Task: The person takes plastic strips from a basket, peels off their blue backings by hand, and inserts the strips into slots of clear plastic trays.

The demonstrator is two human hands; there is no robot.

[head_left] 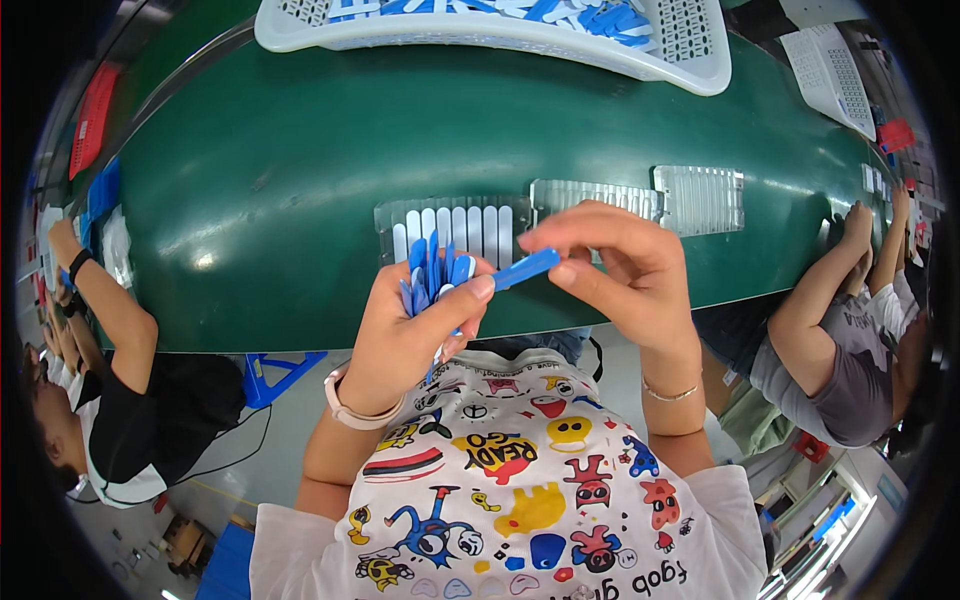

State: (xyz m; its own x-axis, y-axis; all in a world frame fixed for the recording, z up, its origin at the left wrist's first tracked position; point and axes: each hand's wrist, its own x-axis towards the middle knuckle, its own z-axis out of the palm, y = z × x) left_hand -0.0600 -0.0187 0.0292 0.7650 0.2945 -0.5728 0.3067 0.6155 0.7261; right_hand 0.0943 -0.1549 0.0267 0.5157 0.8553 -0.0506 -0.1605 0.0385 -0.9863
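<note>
My left hand [420,312] is closed round a bunch of flat blue and white strips [433,268] with rounded ends, which point in several directions. One blue strip [527,268] sticks out to the right from under my left thumb. At its free end is my right hand [625,270], thumb by the tip and index finger raised above it, with a gap between them. Whether the right thumb touches the strip I cannot tell. Just beyond my left hand lies a clear ribbed tray [387,215] holding a row of upright white strips [473,228].
Two more clear ribbed trays [595,195] [700,198] lie to the right on the green table [300,130]. A white perforated basket [690,60] of blue and white strips stands at the far edge. Other people work at left [115,310] and right [825,330].
</note>
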